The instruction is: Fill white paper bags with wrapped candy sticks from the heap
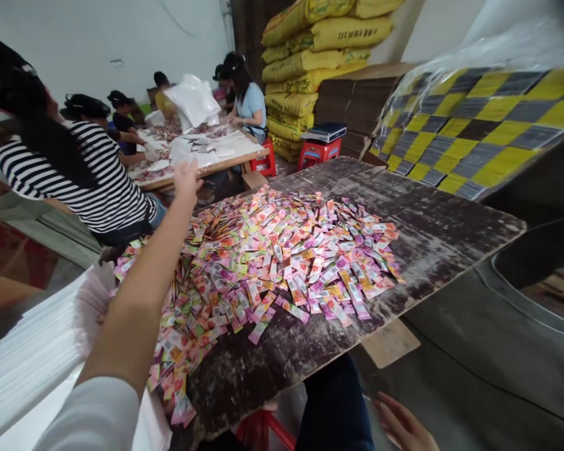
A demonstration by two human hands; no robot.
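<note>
My left hand (187, 180) reaches far forward past the sachet pile, towards the other table. Its fingers are small and blurred; translucent plastic (181, 153) shows right at the fingertips, and I cannot tell whether they grip it. Just above is a crumpled white plastic bag (193, 103), seemingly off the tabletop. Under my left forearm spreads a big heap of small pink, orange, purple and green sachets (272, 250) on a worn dark table (451, 232). Low at the right, beside my leg, my right hand (402, 426) hangs below the table edge, fingers loosely extended and holding nothing visible.
A stack of white sheets or bags (32, 357) stands at my left. A person in a striped top (84, 181) sits ahead-left; others work around the far table (230, 153). Red stools (319, 152), yellow sacks (329, 62) and plastic-wrapped yellow-and-grey stacks (479, 125) stand beyond.
</note>
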